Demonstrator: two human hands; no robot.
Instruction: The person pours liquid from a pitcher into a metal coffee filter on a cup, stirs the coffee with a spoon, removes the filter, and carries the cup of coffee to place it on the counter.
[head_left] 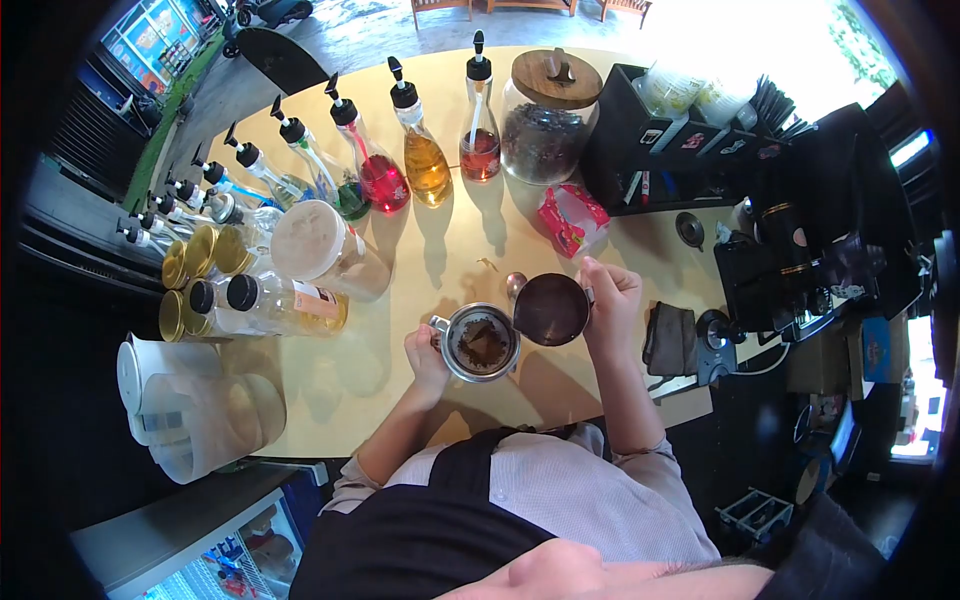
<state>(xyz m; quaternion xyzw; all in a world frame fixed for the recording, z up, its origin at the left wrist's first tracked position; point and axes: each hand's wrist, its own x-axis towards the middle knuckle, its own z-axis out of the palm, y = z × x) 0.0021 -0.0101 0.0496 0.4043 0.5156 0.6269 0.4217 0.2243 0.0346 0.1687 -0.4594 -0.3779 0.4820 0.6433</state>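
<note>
Though the pitcher (552,308) looks murky inside | right hand (610,297) grips it | left hand (428,357) grips metal cup (481,343)

A pale wooden tabletop (420,250) is curving across the room, bright daylight is pouring in at the upper right, wooden benches (535,5) are standing on the grey floor (375,30) beyond, and a glass-doored fridge (215,550) is glowing at the lower left beside dark flooring
</note>
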